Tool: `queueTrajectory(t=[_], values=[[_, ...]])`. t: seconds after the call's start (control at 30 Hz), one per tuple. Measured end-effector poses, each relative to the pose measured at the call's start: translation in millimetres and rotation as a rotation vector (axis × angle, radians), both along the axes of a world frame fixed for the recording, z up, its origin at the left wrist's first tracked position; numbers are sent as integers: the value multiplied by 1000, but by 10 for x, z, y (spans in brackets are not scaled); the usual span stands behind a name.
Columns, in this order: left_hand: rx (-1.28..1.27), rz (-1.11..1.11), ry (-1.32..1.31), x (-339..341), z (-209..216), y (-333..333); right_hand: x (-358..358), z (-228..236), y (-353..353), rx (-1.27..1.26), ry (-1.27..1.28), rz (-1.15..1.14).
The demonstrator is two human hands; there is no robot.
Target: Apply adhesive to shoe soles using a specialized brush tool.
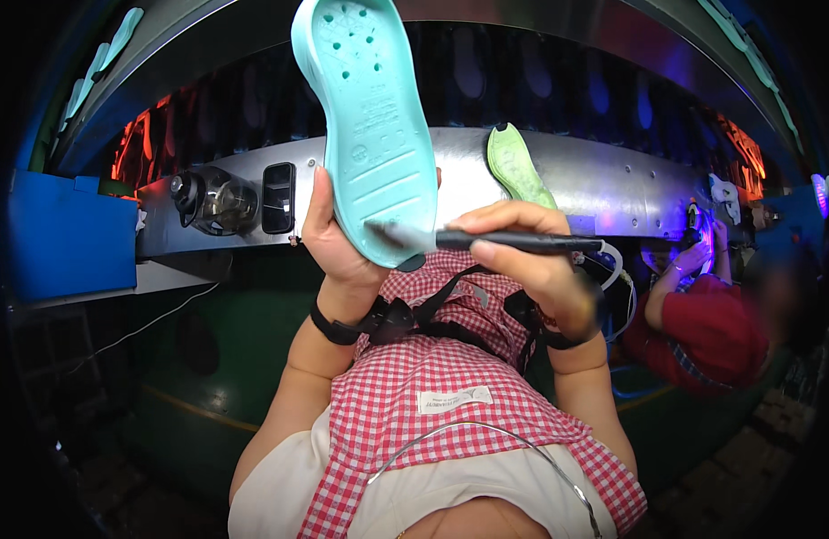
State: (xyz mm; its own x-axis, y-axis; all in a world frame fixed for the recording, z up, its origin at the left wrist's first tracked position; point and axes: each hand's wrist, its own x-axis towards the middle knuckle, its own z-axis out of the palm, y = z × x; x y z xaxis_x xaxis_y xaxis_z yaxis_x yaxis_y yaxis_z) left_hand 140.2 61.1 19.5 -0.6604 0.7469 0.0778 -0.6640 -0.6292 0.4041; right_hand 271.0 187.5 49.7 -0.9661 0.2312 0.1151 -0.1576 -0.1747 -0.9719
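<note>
Sole (383, 153) is in the left hand (341, 256), which grips its near end; the right hand (545, 271), just beside, holds the tool (558, 242), its tip (404, 235) blurred over that end. I think steady left support and light strokes suit best.

The turquoise sole (379, 162) looks like rubber or foam: matt, with raised ridges and small holes. To the right of the sole's lower end, the black-handled tool (522, 241) has a smooth handle, apparently plastic. Behind the sole, the bench (603, 175) is of smooth, shiny metal. To the sole's left, the bottle (224, 205) seems of glossy, see-through plastic. Below the sole, the apron (388, 373) is of matt woven cloth.
</note>
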Motion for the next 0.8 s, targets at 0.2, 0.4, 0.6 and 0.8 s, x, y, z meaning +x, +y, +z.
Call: queueTrajectory(t=[0.2, 0.4, 0.6, 0.8], values=[[-118, 112, 26, -67, -27, 15, -83, 23, 56, 158, 79, 45], [-58, 32, 112, -113, 46, 11, -113, 75, 147, 78, 139, 153], [29, -6, 1, -219, 43, -40, -167, 154, 301, 426, 234, 177], [-32, -144, -1, -287, 196, 3, -78, 169, 186, 451, 319, 249]])
